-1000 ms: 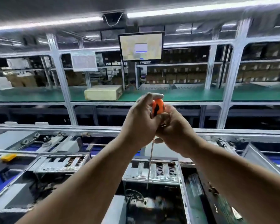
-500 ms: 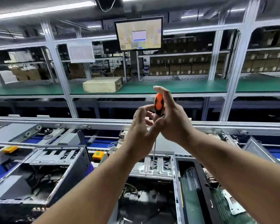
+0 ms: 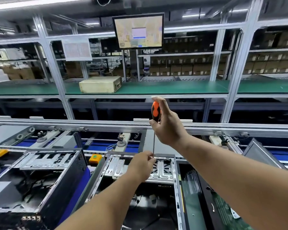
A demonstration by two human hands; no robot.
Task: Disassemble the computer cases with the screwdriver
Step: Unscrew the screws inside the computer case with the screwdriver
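Observation:
My right hand [image 3: 169, 125] grips the orange-and-black handle of a long screwdriver [image 3: 155, 112], held upright above an open computer case [image 3: 176, 183]. The thin shaft runs straight down to the silver drive cage [image 3: 161, 171] at the case's far end. My left hand [image 3: 142, 165] pinches the lower end of the shaft near its tip, just above the cage. The tip itself is hidden by my fingers. A second open case [image 3: 45, 180] lies to the left, with cables showing inside.
A green circuit board [image 3: 229, 211] lies at the lower right beside the case. Two yellow stop blocks [image 3: 95, 158] sit on the conveyor. Behind are an aluminium rail [image 3: 90, 125], a green shelf with a beige box [image 3: 100, 84], and a monitor [image 3: 138, 30].
My left hand has left the handle and dropped down the shaft to pinch it near the tip. The view has tilted down, showing more of the cases.

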